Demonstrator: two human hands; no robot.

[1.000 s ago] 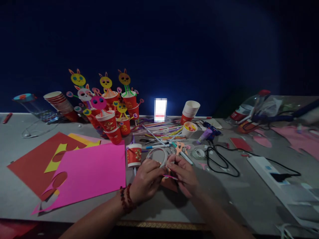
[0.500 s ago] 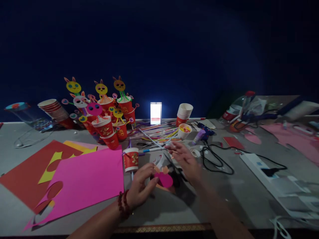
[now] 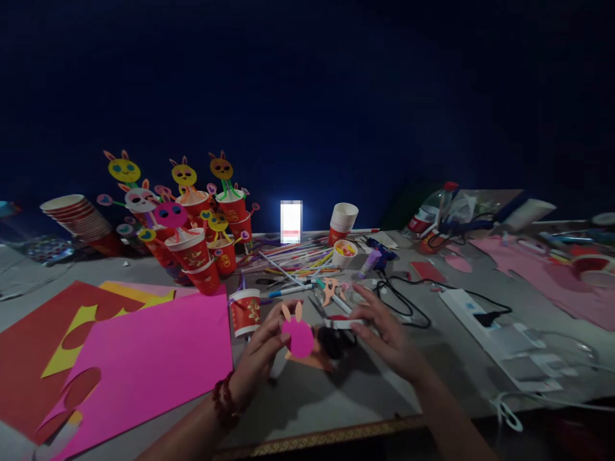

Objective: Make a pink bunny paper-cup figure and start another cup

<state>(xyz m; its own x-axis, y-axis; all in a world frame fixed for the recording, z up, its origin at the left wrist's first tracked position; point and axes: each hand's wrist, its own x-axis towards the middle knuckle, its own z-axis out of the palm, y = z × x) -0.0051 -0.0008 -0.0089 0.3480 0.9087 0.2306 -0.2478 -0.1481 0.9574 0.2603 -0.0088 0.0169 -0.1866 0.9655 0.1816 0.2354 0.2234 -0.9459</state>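
My left hand (image 3: 266, 339) is closed on a pink paper bunny head (image 3: 301, 337) with two pale orange ears, held upright. My right hand (image 3: 387, 333) pinches a flat white roll (image 3: 342, 323) with some red at its top, which looks like tape. Under it, scissors (image 3: 334, 342) with black handles lie on the table, partly hidden by the roll. Below the bunny head rests an orange paper scrap (image 3: 312, 360). Another orange cutout (image 3: 332, 291) lies past the scissors. Left of my left hand stands a red paper cup (image 3: 245, 312) with a purple strip on it.
Pink and red paper sheets (image 3: 168, 358) cover the left side. Behind them stand several decorated cups (image 3: 189, 250). Pens (image 3: 293, 262), a small cup of colored bits (image 3: 344, 252) and a glue gun (image 3: 382, 254) lie further back. A power strip (image 3: 473, 333) sits on the right.
The bunny head has been lifted upright in my left hand, its ears now pointing up. My right hand has come down nearer and now holds the white roll. The view has shifted right.
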